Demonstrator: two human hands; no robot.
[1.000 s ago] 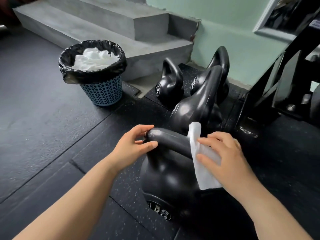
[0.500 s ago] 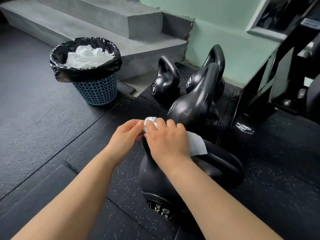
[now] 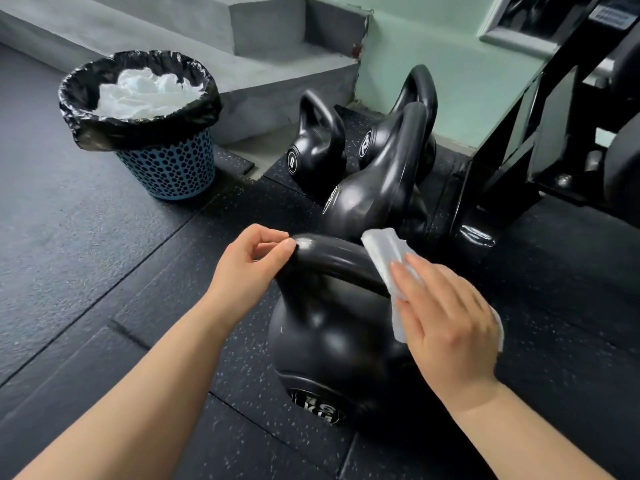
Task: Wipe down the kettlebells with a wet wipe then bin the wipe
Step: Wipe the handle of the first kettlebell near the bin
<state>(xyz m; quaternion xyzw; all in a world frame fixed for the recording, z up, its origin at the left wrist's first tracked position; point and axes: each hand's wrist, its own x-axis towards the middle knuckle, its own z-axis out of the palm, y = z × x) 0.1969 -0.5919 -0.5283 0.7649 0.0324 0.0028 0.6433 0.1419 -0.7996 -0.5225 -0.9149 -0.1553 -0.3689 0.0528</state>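
A large black kettlebell [image 3: 325, 341] marked 16 KG stands on the rubber floor in front of me. My left hand [image 3: 252, 261] pinches the left corner of its handle between thumb and curled fingers. My right hand [image 3: 446, 317] presses a white wet wipe [image 3: 381, 244] against the right end of the handle with straight fingers; the wipe's top edge sticks up past my fingertips. Behind stand three smaller black kettlebells: one marked 6 [image 3: 318, 150], a taller one [image 3: 374, 192], and one against the wall [image 3: 415, 95].
A blue perforated bin [image 3: 166, 168] with a black liner, holding crumpled white wipes, stands at the far left by grey concrete steps [image 3: 277, 64]. A black metal rack [image 3: 502, 150] rises on the right. Dark rubber floor mats lie all around.
My right hand has slid the wipe from the handle's left end, beside my left hand, back to its right end. My left hand stayed at the left corner.
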